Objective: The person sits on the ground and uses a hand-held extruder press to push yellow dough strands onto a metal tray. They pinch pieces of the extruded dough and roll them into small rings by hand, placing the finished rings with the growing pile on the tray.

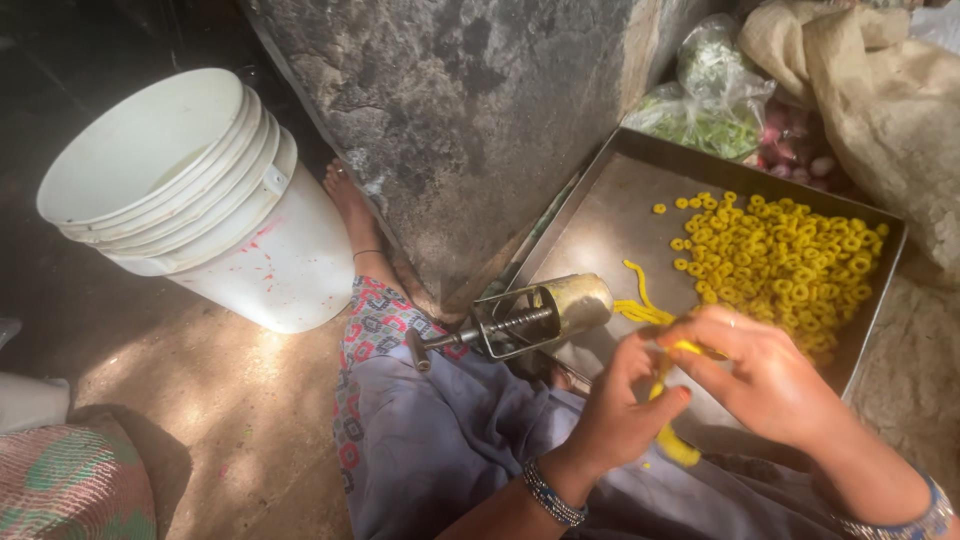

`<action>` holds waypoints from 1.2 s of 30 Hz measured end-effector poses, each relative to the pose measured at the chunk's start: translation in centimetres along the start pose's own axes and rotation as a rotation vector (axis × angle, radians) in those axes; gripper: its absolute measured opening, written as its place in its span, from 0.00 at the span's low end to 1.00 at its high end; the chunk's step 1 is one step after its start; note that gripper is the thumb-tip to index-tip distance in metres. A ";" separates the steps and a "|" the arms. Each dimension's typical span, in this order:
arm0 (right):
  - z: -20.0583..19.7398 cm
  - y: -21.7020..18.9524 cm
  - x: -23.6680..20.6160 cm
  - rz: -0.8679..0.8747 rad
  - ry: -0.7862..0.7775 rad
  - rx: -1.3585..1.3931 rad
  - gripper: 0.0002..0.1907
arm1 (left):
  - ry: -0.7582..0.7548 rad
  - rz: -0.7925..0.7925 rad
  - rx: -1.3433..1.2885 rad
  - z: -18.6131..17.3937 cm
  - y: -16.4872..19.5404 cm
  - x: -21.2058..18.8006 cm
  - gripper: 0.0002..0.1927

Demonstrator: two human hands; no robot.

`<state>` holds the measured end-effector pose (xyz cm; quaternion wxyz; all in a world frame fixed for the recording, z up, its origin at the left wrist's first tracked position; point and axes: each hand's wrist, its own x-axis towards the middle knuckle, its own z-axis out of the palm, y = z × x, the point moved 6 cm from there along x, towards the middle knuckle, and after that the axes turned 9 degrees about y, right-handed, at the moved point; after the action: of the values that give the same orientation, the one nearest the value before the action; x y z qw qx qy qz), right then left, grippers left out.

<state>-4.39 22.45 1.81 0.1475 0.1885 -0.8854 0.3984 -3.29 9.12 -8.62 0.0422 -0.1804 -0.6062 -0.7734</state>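
Fingers (668, 392) on both hands are pinched narrow around 1 soft yellow strand of dough (672, 440), so neither hand is open. The left hand (620, 405) grips it from below with thumb and fingertips, the right hand (765, 375) pinches the top end, and the strand hangs down between them over the lap, right at the near edge of the big square metal tray (600, 225).

Using that tray as the reference: a heap of small yellow dough rings (780, 260) sits in its far right part, a few loose yellow dough strands (640, 300) lie in its near middle, and a metal hand-crank dough press (525, 320) rests across its near left rim, handle pointing off to the left. Left of the tray there's a rough grey stone block (470, 130), and further left a stack of white plastic buckets (200, 200). Behind the tray sit clear plastic bags of greens (705, 105) and a brown burlap sack (880, 100).
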 end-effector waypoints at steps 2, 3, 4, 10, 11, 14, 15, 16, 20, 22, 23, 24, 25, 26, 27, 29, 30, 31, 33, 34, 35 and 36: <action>-0.3 0.7 -1.5 0.012 -0.016 0.000 0.12 | -0.092 -0.285 -0.253 1.2 -1.5 -1.0 0.32; -0.4 1.5 -2.3 0.027 -0.029 -0.016 0.12 | -0.067 -0.290 -0.249 1.1 -1.7 -1.1 0.30; -0.4 2.5 -3.2 0.044 -0.041 -0.032 0.12 | -0.042 -0.298 -0.246 1.1 -1.8 -1.3 0.29; 3.4 9.3 -8.5 0.453 -0.074 0.473 0.08 | 0.160 0.158 0.179 0.0 1.5 -1.6 0.12; 3.8 9.9 -9.0 0.505 -0.067 0.579 0.09 | 0.177 0.337 0.280 0.1 2.9 -2.0 0.09; 4.2 10.1 -9.4 0.531 0.001 0.636 0.11 | 0.131 0.364 0.409 0.5 4.0 -2.3 0.08; 3.7 9.6 -9.1 0.451 0.045 0.481 0.10 | 0.120 0.307 0.377 0.7 4.1 -2.2 0.08; 3.3 8.9 -8.8 0.368 0.085 0.327 0.10 | 0.111 0.251 0.346 0.7 4.1 -2.2 0.08; 1.6 4.9 -8.4 0.019 0.267 -0.017 0.11 | 0.035 0.073 0.303 1.0 4.5 -2.0 0.14; 1.2 3.5 -8.5 -0.101 0.290 -0.102 0.12 | -0.037 0.004 0.289 1.2 4.8 -2.4 0.15; 1.1 3.1 -8.6 -0.146 0.286 -0.090 0.11 | -0.073 -0.028 0.281 1.3 4.8 -2.5 0.16; 1.0 2.6 -8.7 -0.193 0.280 -0.077 0.11 | -0.067 -0.012 0.264 1.2 5.1 -2.6 0.16; 0.9 2.2 -8.8 -0.241 0.274 -0.063 0.10 | -0.059 0.003 0.247 1.2 5.3 -2.7 0.16; 0.7 2.3 -8.7 -0.209 0.286 -0.080 0.10 | -0.051 0.018 0.231 1.1 5.5 -2.8 0.16; 0.6 2.4 -8.7 -0.179 0.299 -0.097 0.10 | -0.017 0.066 0.240 1.0 5.8 -2.8 0.13; 0.4 2.4 -8.6 -0.148 0.334 -0.127 0.10 | 0.041 0.161 0.257 0.8 6.1 -2.8 0.08; 0.3 2.4 -8.6 -0.149 0.354 -0.140 0.10 | 0.026 0.186 0.327 0.9 6.1 -2.9 0.09; 0.3 2.3 -8.7 -0.151 0.373 -0.152 0.11 | 0.013 0.211 0.398 0.9 6.0 -2.9 0.10; 0.7 2.9 -8.8 -0.071 0.345 -0.128 0.13 | -0.033 0.217 0.449 1.1 5.6 -3.2 0.12; 0.9 3.4 -8.9 -0.031 0.332 -0.115 0.14 | -0.067 0.201 0.430 1.3 5.3 -3.4 0.14; 1.3 4.5 -9.0 0.100 0.281 -0.095 0.14 | -0.103 0.185 0.412 1.4 5.0 -3.5 0.16; 1.6 5.7 -9.3 0.231 0.228 -0.075 0.14 | -0.100 0.155 0.413 1.4 4.6 -3.5 0.15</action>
<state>1.09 26.75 -6.71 0.2072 0.0332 -0.8929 0.3984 1.61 8.69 -5.21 0.1072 -0.2521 -0.7374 -0.6174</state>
